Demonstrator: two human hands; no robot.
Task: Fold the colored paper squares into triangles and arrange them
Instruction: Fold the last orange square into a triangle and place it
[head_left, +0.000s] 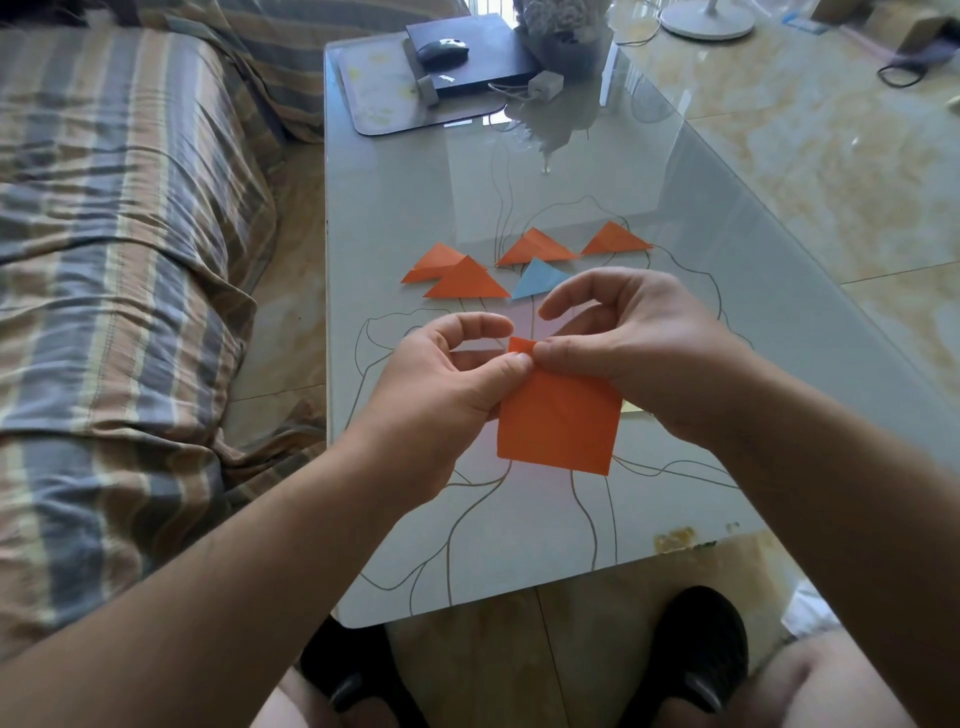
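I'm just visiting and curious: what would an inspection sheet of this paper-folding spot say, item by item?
Surface: glossy table with a line drawing under the glass.
Job's things: orange paper square held above the table; four orange triangles and one blue triangle laid out beyond it.
Clutter: computer mouse on a dark flat box, grey mat, small white adapter.
Hands: left hand and right hand both pinch the square's top corner.
Cables: thin white cord by the adapter.
Surroundings: striped sofa, tiled floor, fan base.
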